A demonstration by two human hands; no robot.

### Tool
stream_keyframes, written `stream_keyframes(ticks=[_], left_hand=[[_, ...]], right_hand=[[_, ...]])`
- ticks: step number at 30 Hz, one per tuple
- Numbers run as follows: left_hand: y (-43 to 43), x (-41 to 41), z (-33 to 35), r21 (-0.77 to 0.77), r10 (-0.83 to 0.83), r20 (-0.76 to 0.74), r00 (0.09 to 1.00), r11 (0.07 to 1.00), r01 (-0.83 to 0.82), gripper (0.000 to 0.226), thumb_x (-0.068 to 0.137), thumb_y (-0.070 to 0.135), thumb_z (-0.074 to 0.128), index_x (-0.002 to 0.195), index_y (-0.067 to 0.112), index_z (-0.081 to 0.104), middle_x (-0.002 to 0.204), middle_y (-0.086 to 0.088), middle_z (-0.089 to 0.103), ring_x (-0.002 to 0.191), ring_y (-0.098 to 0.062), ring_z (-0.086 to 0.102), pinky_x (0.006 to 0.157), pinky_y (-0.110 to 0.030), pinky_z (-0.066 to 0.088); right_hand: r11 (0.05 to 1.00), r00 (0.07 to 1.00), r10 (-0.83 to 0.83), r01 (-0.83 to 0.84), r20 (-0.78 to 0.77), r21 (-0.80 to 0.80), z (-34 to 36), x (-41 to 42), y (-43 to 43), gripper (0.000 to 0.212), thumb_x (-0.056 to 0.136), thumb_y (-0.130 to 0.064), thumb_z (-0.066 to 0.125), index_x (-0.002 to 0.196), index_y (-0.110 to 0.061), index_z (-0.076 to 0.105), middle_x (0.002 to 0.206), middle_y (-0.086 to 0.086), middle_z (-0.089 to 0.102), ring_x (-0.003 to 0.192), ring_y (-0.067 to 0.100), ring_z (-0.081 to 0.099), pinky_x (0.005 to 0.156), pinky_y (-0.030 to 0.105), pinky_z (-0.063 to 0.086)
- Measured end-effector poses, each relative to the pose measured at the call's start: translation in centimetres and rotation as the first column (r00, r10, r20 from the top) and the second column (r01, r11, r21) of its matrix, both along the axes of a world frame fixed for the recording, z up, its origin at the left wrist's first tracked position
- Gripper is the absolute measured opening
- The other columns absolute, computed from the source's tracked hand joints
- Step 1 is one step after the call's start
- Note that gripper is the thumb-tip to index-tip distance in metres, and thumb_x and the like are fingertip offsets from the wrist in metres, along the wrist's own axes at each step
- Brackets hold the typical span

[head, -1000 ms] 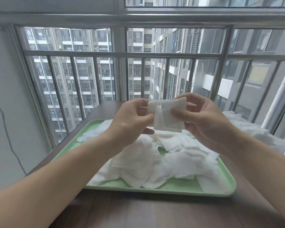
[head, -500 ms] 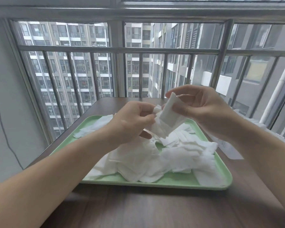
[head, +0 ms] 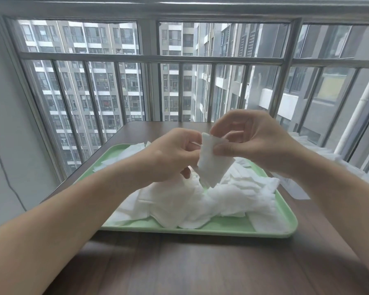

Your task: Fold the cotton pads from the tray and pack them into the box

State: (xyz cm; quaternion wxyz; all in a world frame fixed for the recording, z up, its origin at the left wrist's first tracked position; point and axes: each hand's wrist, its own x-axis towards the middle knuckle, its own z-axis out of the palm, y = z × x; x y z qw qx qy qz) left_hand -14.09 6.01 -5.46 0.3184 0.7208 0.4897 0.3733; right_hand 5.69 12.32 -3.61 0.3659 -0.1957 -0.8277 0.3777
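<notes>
A white cotton pad [head: 212,161] hangs folded above the green tray [head: 200,229]. My right hand [head: 251,139] pinches its upper edge between thumb and forefinger. My left hand [head: 170,154] pinches the pad's left edge with curled fingers. A loose heap of white cotton pads [head: 200,201] covers most of the tray below both hands. A white box [head: 294,189] lies on the table to the right of the tray, mostly hidden behind my right forearm.
The tray sits on a dark wooden table [head: 190,267]. A metal window railing [head: 151,59] runs close behind the table's far edge. More white pads [head: 320,150] lie at the far right by the window. A grey wall [head: 6,124] stands to the left.
The pad went from spread flat between both hands to folded and hanging downward. Both hands shifted slightly, and the right hand now pinches the top of the fold.
</notes>
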Motion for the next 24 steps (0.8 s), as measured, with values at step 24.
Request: stream_keyframes(ticks=[24], left_hand=[[0.1, -0.4, 0.1, -0.149, -0.051, 0.438, 0.898, 0.98, 0.129, 0.026, 0.098, 0.002, 0.054, 0.117, 0.01, 0.069, 0.092, -0.008, 0.073, 0.077, -0.022, 0.071, 0.067, -0.033, 0.062]], right_hand=[[0.982, 0.983, -0.143, 0.156, -0.114, 0.111, -1.0, -0.5, 0.4, 0.011, 0.085, -0.013, 0.078, 0.087, -0.02, 0.069, 0.087, -0.008, 0.069, 0.093, 0.025, 0.069, 0.082, 0.039, 0.058]])
